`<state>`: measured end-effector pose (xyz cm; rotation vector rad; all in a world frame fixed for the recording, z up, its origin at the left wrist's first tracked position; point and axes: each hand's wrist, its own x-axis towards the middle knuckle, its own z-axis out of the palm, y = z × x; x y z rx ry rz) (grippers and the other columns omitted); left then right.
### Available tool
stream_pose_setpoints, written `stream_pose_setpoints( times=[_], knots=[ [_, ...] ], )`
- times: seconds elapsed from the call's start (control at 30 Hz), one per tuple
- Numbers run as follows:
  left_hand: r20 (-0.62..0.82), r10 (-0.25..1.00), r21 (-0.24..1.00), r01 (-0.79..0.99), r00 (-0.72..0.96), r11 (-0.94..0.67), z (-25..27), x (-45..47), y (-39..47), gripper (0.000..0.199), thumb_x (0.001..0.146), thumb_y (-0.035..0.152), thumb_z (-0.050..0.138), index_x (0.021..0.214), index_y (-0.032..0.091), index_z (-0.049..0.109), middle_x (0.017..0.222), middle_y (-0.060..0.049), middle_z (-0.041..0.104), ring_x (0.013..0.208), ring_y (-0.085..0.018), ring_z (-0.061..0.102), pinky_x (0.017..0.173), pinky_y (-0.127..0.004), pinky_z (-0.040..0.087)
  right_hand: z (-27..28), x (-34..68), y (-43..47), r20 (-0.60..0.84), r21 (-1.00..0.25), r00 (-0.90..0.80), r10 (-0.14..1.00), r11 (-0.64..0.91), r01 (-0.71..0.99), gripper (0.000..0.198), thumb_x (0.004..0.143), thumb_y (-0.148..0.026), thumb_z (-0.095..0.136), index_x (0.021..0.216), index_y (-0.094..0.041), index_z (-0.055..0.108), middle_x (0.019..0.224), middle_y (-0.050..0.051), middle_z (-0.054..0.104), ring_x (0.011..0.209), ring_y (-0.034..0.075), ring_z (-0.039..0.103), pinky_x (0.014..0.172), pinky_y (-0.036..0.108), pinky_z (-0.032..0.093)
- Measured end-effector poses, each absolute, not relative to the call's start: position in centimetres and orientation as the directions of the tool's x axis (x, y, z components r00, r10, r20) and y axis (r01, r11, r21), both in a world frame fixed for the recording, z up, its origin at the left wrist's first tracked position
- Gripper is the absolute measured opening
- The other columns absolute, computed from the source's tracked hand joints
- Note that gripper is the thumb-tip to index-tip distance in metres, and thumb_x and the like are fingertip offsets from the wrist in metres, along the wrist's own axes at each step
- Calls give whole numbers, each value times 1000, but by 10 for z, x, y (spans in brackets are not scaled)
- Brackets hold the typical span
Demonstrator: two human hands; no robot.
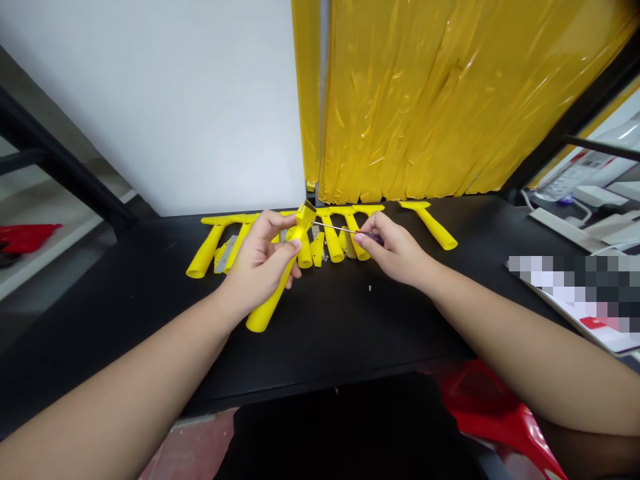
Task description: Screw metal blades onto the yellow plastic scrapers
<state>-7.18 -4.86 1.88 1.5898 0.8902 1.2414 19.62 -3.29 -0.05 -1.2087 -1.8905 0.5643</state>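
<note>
My left hand (pixel 260 263) grips a yellow scraper (pixel 270 305), holding it tilted above the black table with its head up and the open round end of its handle toward me. A dark strip shows on the head. My right hand (pixel 397 250) is closed on a screwdriver (pixel 371 236). Its thin metal shaft reaches left to the scraper's head; whether the tip sits in a screw is too small to tell. Behind both hands lies a row of similar yellow scrapers (pixel 206 250), with loose yellow plates (pixel 317 250) and grey metal blades (pixel 229 255) among them.
A tiny screw (pixel 370 288) lies on the black table (pixel 320 347). One scraper (pixel 436 227) rests apart at the right. A white panel (pixel 200 100) and yellow plastic sheeting (pixel 425 100) stand along the back. A red stool-like object (pixel 510 427) is below the front edge.
</note>
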Motion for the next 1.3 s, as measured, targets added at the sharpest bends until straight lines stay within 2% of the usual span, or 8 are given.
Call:
stream_pose_setpoints(
  times=[0.2, 0.37, 0.5, 0.67, 0.83, 0.97, 1.13, 1.3],
  knots=[
    [329, 907, 939, 12, 264, -344, 17, -72, -49, 28, 90, 24, 72, 107, 25, 49, 129, -5, 64, 52, -6, 64, 36, -20, 49, -2, 198, -27, 243, -824, -260, 935, 340, 454, 63, 104, -75, 42, 74, -21, 58, 60, -2, 46, 56, 14, 43, 55, 31, 35],
    [322, 914, 941, 21, 246, -337, 17, -72, -48, 29, 90, 24, 72, 106, 25, 49, 136, -5, 61, 52, -5, 64, 36, -20, 50, -3, 197, -32, 271, -851, -329, 905, 385, 358, 36, 100, -58, 65, 101, -26, 51, 68, -7, 45, 57, 13, 39, 56, 29, 35],
    [321, 919, 942, 19, 229, -334, 18, -73, -48, 28, 89, 25, 72, 104, 25, 48, 143, -6, 58, 51, -5, 64, 35, -21, 50, 0, 197, -33, 348, -771, -259, 901, 433, 467, 34, 97, -53, 70, 93, -24, 52, 74, -3, 55, 64, 14, 47, 61, 30, 39],
    [321, 911, 943, 6, 259, -334, 17, -72, -49, 30, 88, 22, 73, 107, 25, 50, 129, -5, 64, 52, -6, 63, 35, -19, 50, 2, 200, -27, 229, -796, -263, 937, 336, 503, 59, 105, -69, 45, 75, -21, 61, 61, -1, 49, 59, 15, 45, 59, 32, 36],
    [318, 914, 943, 14, 251, -332, 16, -72, -47, 31, 88, 24, 74, 106, 25, 50, 134, -5, 62, 52, -6, 64, 35, -20, 50, 0, 198, -33, 296, -829, -321, 900, 409, 381, 33, 98, -54, 68, 98, -26, 50, 69, -6, 49, 59, 14, 41, 58, 30, 34],
    [324, 911, 939, 30, 253, -342, 16, -74, -47, 29, 91, 28, 73, 106, 25, 49, 138, -6, 59, 52, -7, 65, 35, -22, 49, 1, 199, -31, 357, -749, -245, 902, 433, 502, 29, 98, -49, 68, 91, -24, 54, 75, -1, 58, 66, 16, 49, 64, 33, 38],
    [351, 887, 929, 11, 301, -371, 15, -73, -49, 28, 92, 25, 72, 109, 25, 50, 121, -5, 66, 52, -7, 64, 37, -20, 50, 2, 201, -26, 211, -804, -260, 942, 318, 502, 54, 107, -62, 44, 76, -21, 61, 67, 1, 54, 61, 15, 46, 62, 33, 37],
    [379, 876, 918, 0, 297, -397, 13, -75, -46, 24, 94, 24, 70, 109, 25, 51, 126, -5, 65, 51, -7, 66, 36, -20, 50, 2, 199, -32, 309, -822, -314, 898, 418, 387, 35, 97, -54, 69, 97, -25, 50, 69, -6, 50, 60, 13, 42, 59, 30, 35]
  ],
)
